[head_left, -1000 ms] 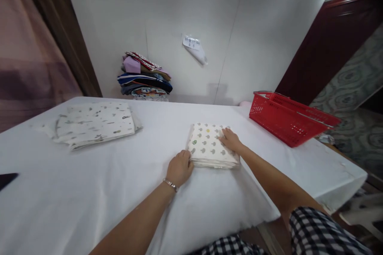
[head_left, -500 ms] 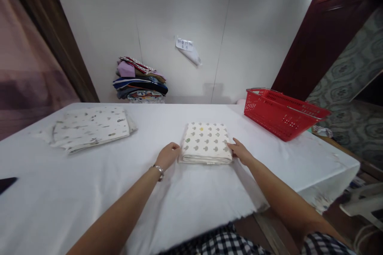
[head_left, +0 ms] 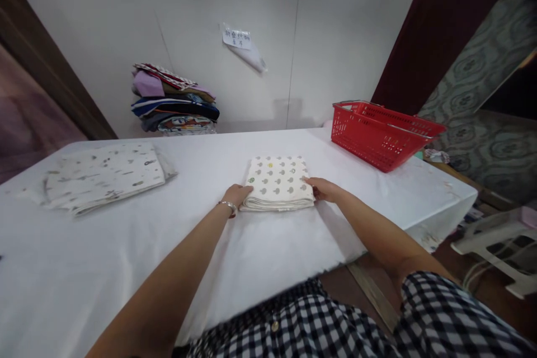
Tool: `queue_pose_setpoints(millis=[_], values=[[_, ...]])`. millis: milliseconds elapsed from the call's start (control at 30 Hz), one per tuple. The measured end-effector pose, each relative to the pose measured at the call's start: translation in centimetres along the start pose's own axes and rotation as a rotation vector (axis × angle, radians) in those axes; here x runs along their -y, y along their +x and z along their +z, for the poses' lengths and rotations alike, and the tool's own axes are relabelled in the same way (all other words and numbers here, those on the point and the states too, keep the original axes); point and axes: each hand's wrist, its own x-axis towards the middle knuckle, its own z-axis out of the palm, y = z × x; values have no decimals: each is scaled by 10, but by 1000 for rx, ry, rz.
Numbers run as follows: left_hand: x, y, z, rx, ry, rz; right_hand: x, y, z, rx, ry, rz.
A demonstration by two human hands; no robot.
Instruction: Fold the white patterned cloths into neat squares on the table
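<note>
While a dark brown curtain (head_left: 50, 61) hung at the far left, a white cloth with a scattered print (head_left: 109, 173) lay on the white-covered counter (head_left: 188, 196), its layers showing along the near edge. Next, toward the back by the wall, stood a stack of folded textiles (head_left: 176, 106), with lilac, navy and patterned layers. The person's left hand (head_left: 238, 196), with a silvery bracelet (head_left: 229, 205) at the wrist, grasped the near left corner of a folded white cloth (head_left: 277, 182), thumb on top and the other fingers mostly hidden. Above, a paper sign (head_left: 237, 38) with handwriting was fixed to the wall. The folded cloth lay flat near the middle of the counter, between both hands, printed with rows of grey motifs and a few yellow and green ones. The right hand (head_left: 326, 189) held its right edge, thumb over the top, fingers partly out of sight against the side. Farther right, well apart from the cloth, a red perforated basket (head_left: 369, 137) with metal handles sat on the counter, and a white plastic stool (head_left: 499, 249) stood beyond the counter's right end.
</note>
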Motion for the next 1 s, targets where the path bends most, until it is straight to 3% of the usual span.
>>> queue_pose_setpoints(millis=[133, 333, 467, 567, 633, 733, 867, 1000], values=[[0, 5, -13, -29, -59, -2, -8, 0, 12, 69, 67, -42], [11, 6, -46, -118, -45, -87, -26, -10, 55, 135, 133, -129], [19, -1, -48, -128, -17, -144, -31, -18, 67, 151, 177, -131], [22, -4, -42, -168, -10, -105, -30, -22, 67, 154, 194, -149], [23, -7, -36, -269, 22, 36, -30, -23, 66, 155, 197, -156], [19, -25, -22, -387, 115, 399, -32, -24, 65, 154, 206, -162], [7, -64, 7, -189, 190, 812, -34, -25, 65, 132, 218, -157], [2, -90, 29, -36, 235, 964, -35, -29, 66, 92, 216, -160]])
